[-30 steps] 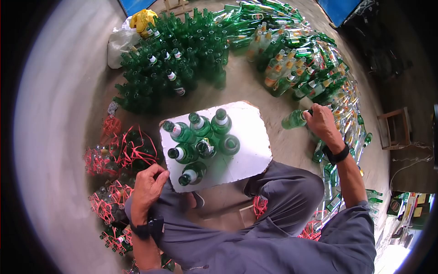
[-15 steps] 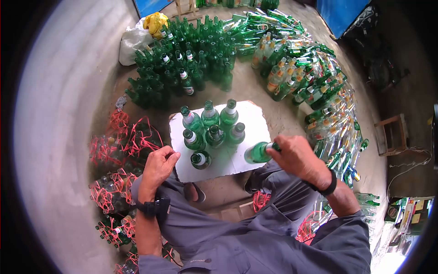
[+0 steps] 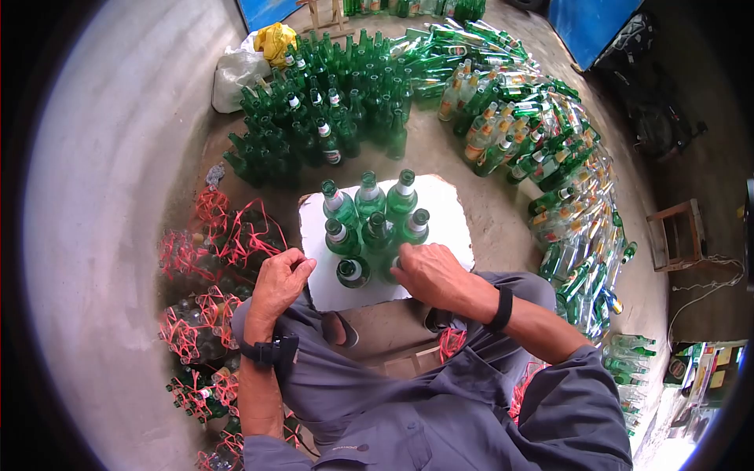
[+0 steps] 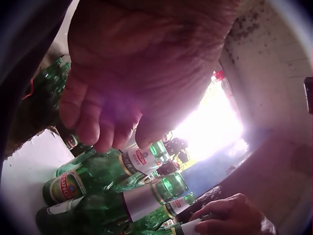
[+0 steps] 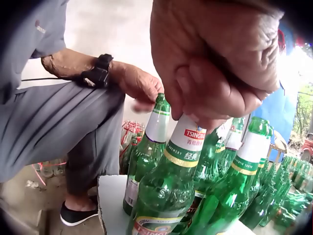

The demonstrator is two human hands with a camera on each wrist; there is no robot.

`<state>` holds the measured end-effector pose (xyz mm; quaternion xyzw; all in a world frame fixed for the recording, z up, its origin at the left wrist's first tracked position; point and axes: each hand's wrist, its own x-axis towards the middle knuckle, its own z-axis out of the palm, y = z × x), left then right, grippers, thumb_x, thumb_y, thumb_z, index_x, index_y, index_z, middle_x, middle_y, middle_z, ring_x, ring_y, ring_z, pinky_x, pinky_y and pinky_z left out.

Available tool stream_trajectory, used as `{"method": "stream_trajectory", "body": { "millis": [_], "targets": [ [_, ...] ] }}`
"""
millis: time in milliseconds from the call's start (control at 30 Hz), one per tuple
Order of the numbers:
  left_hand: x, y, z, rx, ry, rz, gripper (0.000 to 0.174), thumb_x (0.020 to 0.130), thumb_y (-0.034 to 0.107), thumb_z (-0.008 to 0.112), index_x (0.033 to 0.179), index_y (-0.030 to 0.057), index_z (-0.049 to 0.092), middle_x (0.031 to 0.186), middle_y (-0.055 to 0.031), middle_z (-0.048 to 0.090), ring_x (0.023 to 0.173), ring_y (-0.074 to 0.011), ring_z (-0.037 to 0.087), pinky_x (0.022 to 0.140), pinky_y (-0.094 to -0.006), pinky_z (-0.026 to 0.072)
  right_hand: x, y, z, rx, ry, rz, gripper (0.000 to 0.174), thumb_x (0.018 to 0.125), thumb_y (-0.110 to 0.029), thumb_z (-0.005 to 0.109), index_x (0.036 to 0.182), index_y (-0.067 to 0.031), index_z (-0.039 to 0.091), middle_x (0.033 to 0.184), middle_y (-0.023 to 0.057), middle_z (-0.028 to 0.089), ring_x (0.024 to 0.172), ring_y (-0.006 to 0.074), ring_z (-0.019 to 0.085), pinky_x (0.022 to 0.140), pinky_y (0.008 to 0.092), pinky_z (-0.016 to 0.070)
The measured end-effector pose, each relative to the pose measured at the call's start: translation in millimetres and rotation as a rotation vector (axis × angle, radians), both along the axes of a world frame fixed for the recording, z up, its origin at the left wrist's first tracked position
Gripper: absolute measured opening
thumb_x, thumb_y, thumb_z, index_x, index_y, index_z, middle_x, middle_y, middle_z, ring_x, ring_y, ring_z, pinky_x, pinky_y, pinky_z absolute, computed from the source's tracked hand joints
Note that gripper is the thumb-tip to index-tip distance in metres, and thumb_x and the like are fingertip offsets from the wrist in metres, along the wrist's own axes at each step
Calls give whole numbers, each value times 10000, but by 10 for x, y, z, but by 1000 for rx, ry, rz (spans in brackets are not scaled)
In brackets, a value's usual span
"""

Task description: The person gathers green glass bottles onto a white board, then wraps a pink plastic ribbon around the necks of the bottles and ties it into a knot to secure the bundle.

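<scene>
We see the right hand (image 3: pixel 436 276) grasping a labelled green bottle (image 5: pixel 164 191) by its neck at the near right part of the white desk (image 3: pixel 449 216); we cannot tell whether its base rests on the surface, since the hand covers much of it from above and the wrist view cuts it off. The left hand (image 3: pixel 279 284) is released, its fingers loosely bent, above the desk's left edge and near the closest of seven other green bottles (image 3: pixel 378 234). These seven stand upright close together, three along the far side, three in the middle and one at the near left, just beside the grasped one. We notice a black strap (image 3: pixel 501 308) on the right wrist and grey trousers (image 3: pixel 330 408) reaching under the desk's near side. On the floor beyond, we find a crowd of standing green bottles (image 3: pixel 349 118) with a pale bag (image 3: pixel 236 85) and a yellow bundle (image 3: pixel 275 45) behind its left end. To the right we see a long heap of bottles (image 3: pixel 585 216) lying on their sides, near a wooden stool (image 3: pixel 677 235), and to the left, bottles bound in pinkish-red straps (image 3: pixel 206 323).
</scene>
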<state>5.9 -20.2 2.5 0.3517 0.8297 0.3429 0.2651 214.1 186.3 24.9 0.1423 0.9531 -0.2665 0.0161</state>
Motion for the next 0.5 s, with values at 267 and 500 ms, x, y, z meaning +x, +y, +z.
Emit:
{"method": "stream_trajectory", "body": {
  "millis": [267,500],
  "targets": [
    [1,12,12,5,-10,11,285,904,242,662,860,-40,660,662,-145,644,599,-216,640,594,-341,487,-133,7,-113,16,94,-6,309,903,-239,644,806,43,562,655,234,621,644,427,629,585,499,492],
    [-8,29,5,-4,-9,5,293,907,248,661,841,-38,656,657,-143,644,587,-210,632,591,-341,486,-247,-108,-84,-11,32,-75,345,916,-278,638,808,45,581,674,229,644,681,410,658,625,480,520]
  ]
}}
